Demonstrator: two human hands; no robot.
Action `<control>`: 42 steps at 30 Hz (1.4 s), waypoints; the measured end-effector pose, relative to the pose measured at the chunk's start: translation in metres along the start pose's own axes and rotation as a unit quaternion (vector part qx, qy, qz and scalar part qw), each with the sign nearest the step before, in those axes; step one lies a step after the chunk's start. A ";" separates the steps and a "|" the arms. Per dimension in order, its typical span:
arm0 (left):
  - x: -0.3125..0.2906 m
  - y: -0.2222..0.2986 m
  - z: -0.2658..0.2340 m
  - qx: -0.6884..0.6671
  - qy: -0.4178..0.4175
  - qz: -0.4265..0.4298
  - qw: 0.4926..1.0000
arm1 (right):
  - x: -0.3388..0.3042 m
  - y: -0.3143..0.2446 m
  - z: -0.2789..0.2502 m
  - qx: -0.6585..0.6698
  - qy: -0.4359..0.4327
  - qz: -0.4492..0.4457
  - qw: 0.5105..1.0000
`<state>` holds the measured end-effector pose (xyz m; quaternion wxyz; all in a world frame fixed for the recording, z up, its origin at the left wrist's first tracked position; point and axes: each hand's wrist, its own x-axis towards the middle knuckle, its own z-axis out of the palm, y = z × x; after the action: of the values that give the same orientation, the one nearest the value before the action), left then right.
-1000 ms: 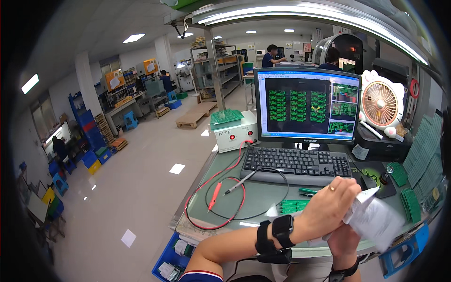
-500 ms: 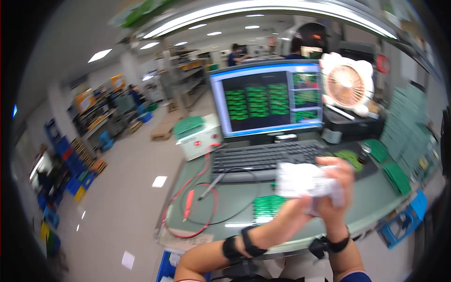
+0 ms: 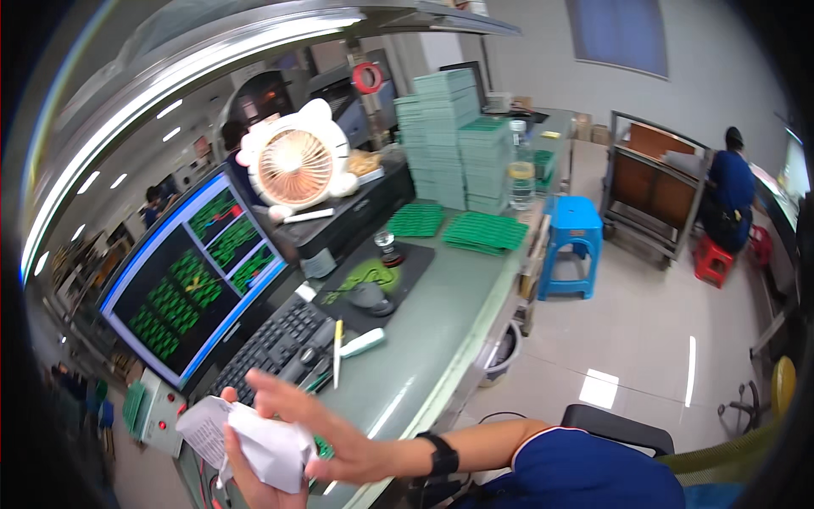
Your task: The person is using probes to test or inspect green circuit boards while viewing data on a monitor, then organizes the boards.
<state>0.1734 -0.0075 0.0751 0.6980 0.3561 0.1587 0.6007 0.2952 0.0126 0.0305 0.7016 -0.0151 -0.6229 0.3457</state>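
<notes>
A crumpled sheet of white printed paper (image 3: 273, 445) is in my left hand (image 3: 248, 479) at the lower left, above the desk's front part. The left thumb and fingers close around it. My right hand (image 3: 343, 434) is beside the paper's right side with its fingers stretched and apart. Its thumb lies close to the paper, and I cannot tell whether it touches. A black band circles the right wrist. Behind the hands lies a black keyboard (image 3: 275, 346). A bit of green board (image 3: 323, 448) shows between the paper and my right hand.
A monitor (image 3: 191, 280) and a lit cat-shaped fan (image 3: 297, 161) stand along the back. Flat green boards (image 3: 485, 232), tall pale-green stacks (image 3: 438, 144), a mouse (image 3: 370, 299) and a clear bottle (image 3: 520, 170) occupy the desk. Beyond are a blue stool (image 3: 572, 246), a cart (image 3: 653, 187) and a seated person (image 3: 729, 187).
The view has swung right, so the monitor and fan now appear farther left. Both hands were together on the paper; now the right hand's fingers have spread while the left keeps hold.
</notes>
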 end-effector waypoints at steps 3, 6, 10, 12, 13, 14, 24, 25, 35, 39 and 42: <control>-0.004 -0.007 -0.007 0.435 -0.108 0.150 0.881 | -0.003 -0.005 0.001 -0.196 -0.007 -0.047 0.979; 0.001 -0.005 -0.018 0.643 -0.198 0.261 0.692 | -0.005 -0.006 -0.001 -0.235 -0.011 -0.070 0.969; 0.004 -0.009 -0.011 0.722 -0.174 0.303 0.597 | -0.009 -0.010 0.009 -0.207 0.000 -0.069 0.976; 0.007 -0.010 -0.002 0.757 -0.160 0.322 0.545 | -0.013 -0.003 0.016 -0.143 0.068 -0.039 0.987; 0.011 -0.013 0.003 0.771 -0.160 0.331 0.521 | -0.014 -0.003 0.012 -0.146 0.082 -0.024 0.986; 0.012 -0.014 0.007 0.786 -0.152 0.340 0.493 | -0.014 -0.003 0.011 -0.144 0.081 -0.022 0.986; -0.013 -0.035 0.019 0.776 -0.246 0.285 0.507 | 0.007 -0.019 -0.044 0.205 0.176 0.206 0.941; -0.015 -0.035 0.020 0.796 -0.250 0.276 0.478 | 0.008 -0.028 -0.043 0.176 0.162 0.180 0.954; -0.011 -0.057 0.025 0.808 -0.307 0.255 0.434 | -0.002 -0.033 -0.070 0.245 0.141 0.243 0.928; -0.015 -0.040 0.032 0.753 -0.336 0.189 0.532 | 0.000 -0.054 -0.098 0.150 0.180 0.205 0.950; -0.019 -0.021 0.010 0.745 -0.348 0.216 0.526 | 0.001 -0.089 -0.142 0.061 0.213 0.148 0.964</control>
<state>0.1906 -0.0288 0.0632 0.0272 0.9509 0.2111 0.2247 0.4621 0.0029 0.0398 0.7587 -0.1379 -0.4279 0.4714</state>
